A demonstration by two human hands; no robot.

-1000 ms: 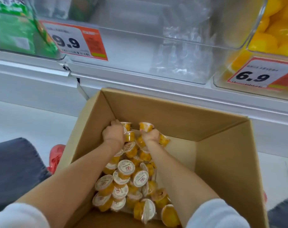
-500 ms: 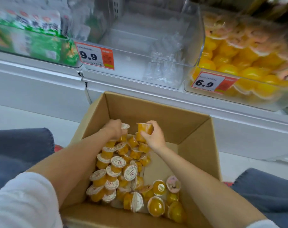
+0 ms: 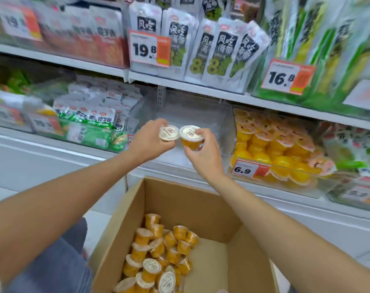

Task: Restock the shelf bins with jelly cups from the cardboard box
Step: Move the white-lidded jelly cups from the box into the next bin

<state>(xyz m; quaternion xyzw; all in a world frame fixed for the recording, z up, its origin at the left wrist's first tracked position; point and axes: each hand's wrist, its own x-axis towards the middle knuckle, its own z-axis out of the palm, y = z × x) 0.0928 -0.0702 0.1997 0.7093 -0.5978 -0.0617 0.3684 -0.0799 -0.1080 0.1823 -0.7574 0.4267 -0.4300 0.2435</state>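
Cardboard box [image 3: 175, 199]: plain brown, paler tan floor. Jelly cups [image 3: 158, 250] inside it: orange bodies, white lids with small dark print. Raised cups [image 3: 191, 134] above the box: white lids, dark print, orange body showing on one. Clear bin [image 3: 201, 115] straight above the box: colourless, see-through. Filled bin [image 3: 275, 149] up-right of the box: yellow-orange cups, pink-and-white lids. Price tag [image 3: 249, 170] on it: white, black "6.9", orange block. Tall packets [image 3: 218, 51] high above the box: white and black, green "8". Low packets [image 3: 89, 115] up-left of the box: white over green. Shelf edge [image 3: 201, 87]: white. Trouser leg [image 3: 59, 269] left of the box: blue-grey.
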